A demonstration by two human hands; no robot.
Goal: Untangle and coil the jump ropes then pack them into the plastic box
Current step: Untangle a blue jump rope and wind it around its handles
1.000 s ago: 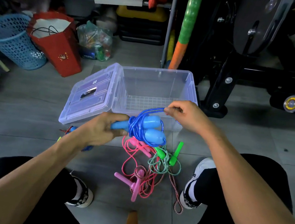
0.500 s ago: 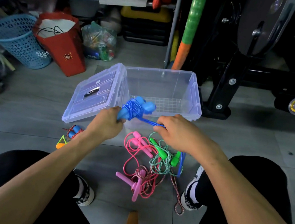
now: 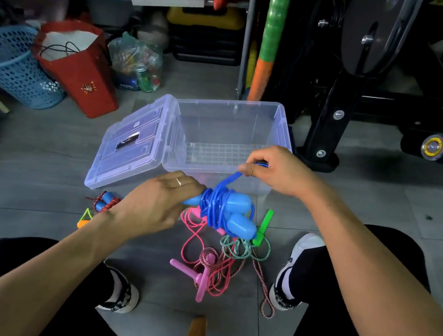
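Note:
My left hand [image 3: 158,201] grips the blue jump rope [image 3: 225,211] by its two light-blue handles, with blue cord wound around them. My right hand [image 3: 274,169] pinches the free end of that cord, pulled up and to the right over the box's front wall. The clear plastic box [image 3: 233,118] stands open on the floor just beyond my hands, its hinged lid [image 3: 130,140] lying flat to the left. Below the blue rope lies a tangle: a pink rope [image 3: 200,273] with pink handles, a green-handled rope [image 3: 246,245] and a red-and-white cord [image 3: 263,285].
A small red-and-blue rope bundle [image 3: 104,202] and an orange-yellow triangle [image 3: 84,218] lie left of my left wrist. A blue basket [image 3: 10,64], red bag [image 3: 80,71] and plastic bag [image 3: 135,61] stand at the back left. Black exercise equipment [image 3: 370,74] stands at the right. My shoes [image 3: 290,277] flank the ropes.
My right hand rose from in front of the box to over its front wall, drawing the blue cord up. My left hand and the blue handles dropped lower, over the tangle.

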